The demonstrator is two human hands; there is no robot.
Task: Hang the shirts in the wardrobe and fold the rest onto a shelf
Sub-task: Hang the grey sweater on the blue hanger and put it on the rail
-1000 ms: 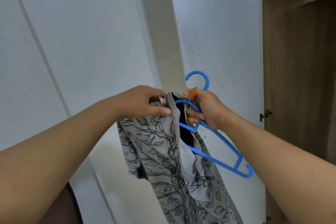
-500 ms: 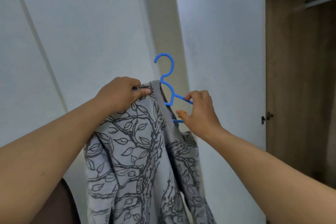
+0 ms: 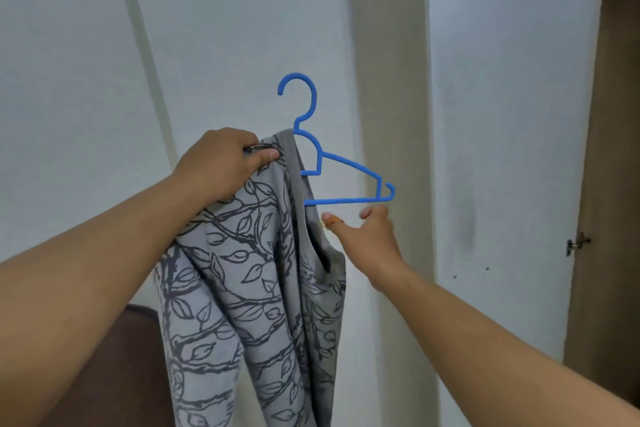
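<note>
We hold a grey shirt (image 3: 249, 288) with a dark leaf and branch print up in front of a white wall (image 3: 225, 28). Our left hand (image 3: 221, 163) grips the shirt at its shoulder, fingers curled tight round the bunched cloth. A blue hanger (image 3: 346, 170) sits half inside the neck: its left arm is hidden under the cloth, its hook stands upright above the collar, and its right arm sticks out bare to the right. Our right hand (image 3: 367, 236) is just below that bare arm, fingers relaxed and apart, holding nothing. The open wardrobe (image 3: 613, 184), brown inside, stands at the right edge, well apart from the shirt
</note>
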